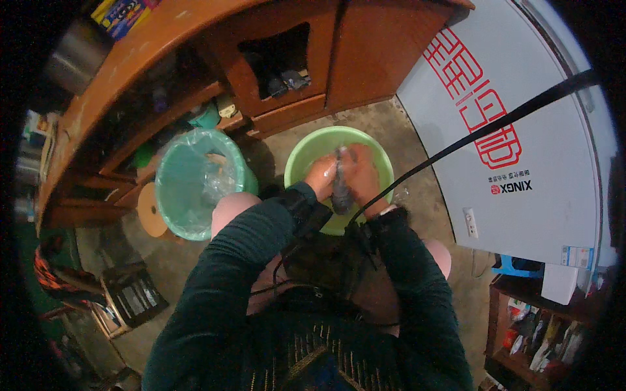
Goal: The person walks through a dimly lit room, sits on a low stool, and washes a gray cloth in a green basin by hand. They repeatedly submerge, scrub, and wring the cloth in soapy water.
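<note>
A light green plastic basin [303,146] stands on the floor between my knees, and both of my hands are inside its rim. My left hand [323,175] grips a dark, wet-looking piece of cloth [341,195], perhaps a sock, from its left side. My right hand [361,173], blurred, presses on the same cloth from the right. The cloth hangs down towards the near side of the basin. The basin's bottom is partly hidden by my hands. Dark straps or devices with black cables sit at both wrists.
Left of the basin stands a green bin [178,195] lined with clear plastic. A wooden cabinet [367,63] lies beyond the basin, and a white freezer [547,161] to the right. A black cable [455,146] crosses from my right wrist. A small shelf [508,342] holds several items.
</note>
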Motion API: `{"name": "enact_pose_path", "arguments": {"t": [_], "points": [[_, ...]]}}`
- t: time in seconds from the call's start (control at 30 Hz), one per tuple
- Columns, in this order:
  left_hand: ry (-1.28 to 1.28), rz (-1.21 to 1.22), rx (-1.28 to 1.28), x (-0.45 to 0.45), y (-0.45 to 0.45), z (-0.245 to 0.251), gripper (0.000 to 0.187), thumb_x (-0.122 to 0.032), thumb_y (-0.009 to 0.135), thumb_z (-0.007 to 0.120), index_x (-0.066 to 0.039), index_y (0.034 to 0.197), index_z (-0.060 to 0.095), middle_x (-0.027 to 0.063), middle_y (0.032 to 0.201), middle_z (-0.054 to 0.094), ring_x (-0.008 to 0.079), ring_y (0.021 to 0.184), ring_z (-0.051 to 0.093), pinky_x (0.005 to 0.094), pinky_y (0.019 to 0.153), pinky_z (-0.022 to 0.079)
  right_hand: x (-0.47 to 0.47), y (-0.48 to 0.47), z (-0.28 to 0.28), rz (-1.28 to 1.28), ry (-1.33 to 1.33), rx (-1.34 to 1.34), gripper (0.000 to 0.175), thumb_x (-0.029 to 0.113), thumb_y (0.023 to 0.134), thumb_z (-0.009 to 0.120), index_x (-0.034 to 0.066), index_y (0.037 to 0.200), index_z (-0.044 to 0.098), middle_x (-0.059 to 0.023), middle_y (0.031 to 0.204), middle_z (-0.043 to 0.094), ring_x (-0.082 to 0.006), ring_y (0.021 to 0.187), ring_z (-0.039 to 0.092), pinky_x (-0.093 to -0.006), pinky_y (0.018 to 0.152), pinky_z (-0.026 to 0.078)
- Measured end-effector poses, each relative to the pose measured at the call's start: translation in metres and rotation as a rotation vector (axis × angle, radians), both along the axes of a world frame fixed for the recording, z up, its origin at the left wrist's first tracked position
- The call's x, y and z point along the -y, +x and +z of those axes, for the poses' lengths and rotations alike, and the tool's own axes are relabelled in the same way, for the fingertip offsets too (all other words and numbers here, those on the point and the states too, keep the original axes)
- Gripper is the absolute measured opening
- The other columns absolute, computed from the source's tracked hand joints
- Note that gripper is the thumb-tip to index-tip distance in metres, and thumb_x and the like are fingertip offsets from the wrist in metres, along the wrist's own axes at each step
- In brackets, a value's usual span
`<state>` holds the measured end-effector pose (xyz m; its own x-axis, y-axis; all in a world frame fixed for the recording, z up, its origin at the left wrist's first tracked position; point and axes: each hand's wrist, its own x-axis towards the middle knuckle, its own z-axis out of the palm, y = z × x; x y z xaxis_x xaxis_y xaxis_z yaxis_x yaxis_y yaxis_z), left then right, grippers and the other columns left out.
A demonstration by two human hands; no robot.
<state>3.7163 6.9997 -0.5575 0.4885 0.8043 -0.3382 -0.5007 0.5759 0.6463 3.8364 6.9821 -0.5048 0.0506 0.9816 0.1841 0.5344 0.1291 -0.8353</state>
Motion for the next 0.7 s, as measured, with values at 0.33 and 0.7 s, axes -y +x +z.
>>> {"name": "enact_pose_path", "arguments": {"t": [0.33, 0.7], "points": [[0.567, 0.038, -0.47, -0.002, -0.013, -0.019, 0.022, -0.025, 0.092, 0.05, -0.005, 0.097, 0.058, 0.0053, 0.088, 0.06, 0.0166, 0.078, 0.056, 0.0325, 0.067, 0.046, 0.014, -0.022, -0.004, 0.07, 0.094, 0.022, 0.026, 0.024, 0.092, 0.05, 0.0, 0.099, 0.056, -0.0218, 0.096, 0.056, -0.0381, 0.091, 0.053, -0.0412, 0.079, 0.042], [0.51, -0.025, -0.454, -0.015, -0.013, -0.03, 0.017, -0.017, 0.092, 0.045, -0.004, 0.095, 0.056, 0.0063, 0.092, 0.059, 0.0173, 0.086, 0.056, 0.0335, 0.073, 0.047, 0.015, -0.022, -0.018, 0.024, 0.233, 0.065, 0.025, 0.022, 0.09, 0.05, -0.0002, 0.102, 0.055, -0.0217, 0.101, 0.056, -0.0369, 0.092, 0.053, -0.0422, 0.079, 0.042]]}}
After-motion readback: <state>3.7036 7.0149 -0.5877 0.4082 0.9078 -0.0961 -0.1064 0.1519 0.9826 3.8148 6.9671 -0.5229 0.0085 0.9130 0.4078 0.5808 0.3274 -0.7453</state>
